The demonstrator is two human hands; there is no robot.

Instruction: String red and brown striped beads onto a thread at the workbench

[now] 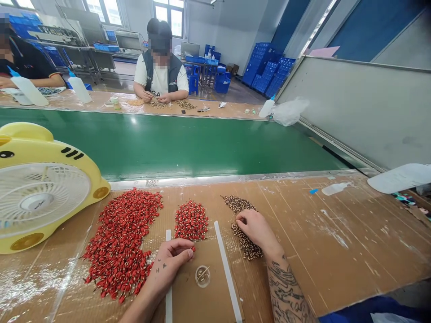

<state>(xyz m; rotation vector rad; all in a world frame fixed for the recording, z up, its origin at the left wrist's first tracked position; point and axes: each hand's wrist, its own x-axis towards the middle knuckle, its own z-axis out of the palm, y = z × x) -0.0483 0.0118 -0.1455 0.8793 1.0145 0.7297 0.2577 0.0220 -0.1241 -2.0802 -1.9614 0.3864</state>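
Observation:
My left hand (171, 259) is closed in a pinch, thumb against forefinger, on a small red piece (193, 249) that mostly hides behind the fingertips. Just beyond it lies a small heap of red pieces (191, 220) with pale and dark tips. A larger red heap (123, 240) spreads to its left. My right hand (255, 226) is curled, its fingertips down at a pile of tiny dark-and-gold pieces (247, 244); whatever they pinch is hidden. Between my hands, a small clear dish (202, 276) holding a thin pale stick stands on a cardboard sheet (202, 305) edged with white strips.
A yellow fan (97, 175) stands at the left. Beyond the cardboard-covered bench (303, 242) runs a green belt (188, 143). Two people sit across it, one handling small pieces. White bottles (400, 177) lie at the right, beside a grey partition (353, 107).

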